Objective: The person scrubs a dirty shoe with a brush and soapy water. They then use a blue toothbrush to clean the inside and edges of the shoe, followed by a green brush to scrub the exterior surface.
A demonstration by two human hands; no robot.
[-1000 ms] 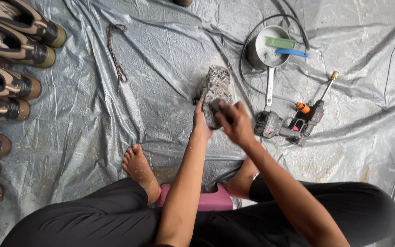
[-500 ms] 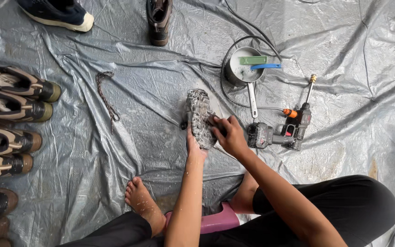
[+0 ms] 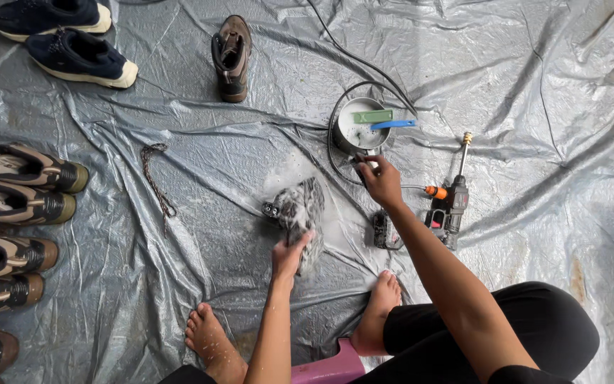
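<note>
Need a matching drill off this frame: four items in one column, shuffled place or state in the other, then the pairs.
Items
1. soapy shoe
2. metal pan
3. navy sneakers
4. loose shoelace

Places or states
A. top left of the tarp
B. gripped by the left hand
C. handle under the right hand
D. lying alone, left of the soapy shoe

Pairs: 1-B, 2-C, 3-A, 4-D

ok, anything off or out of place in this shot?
A loose shoelace lies alone on the tarp, apart from any shoe. One brown boot lies tipped on its side, unlike the paired shoes at left. Suds smear the tarp around the soapy shoe gripped by the left hand.
</note>
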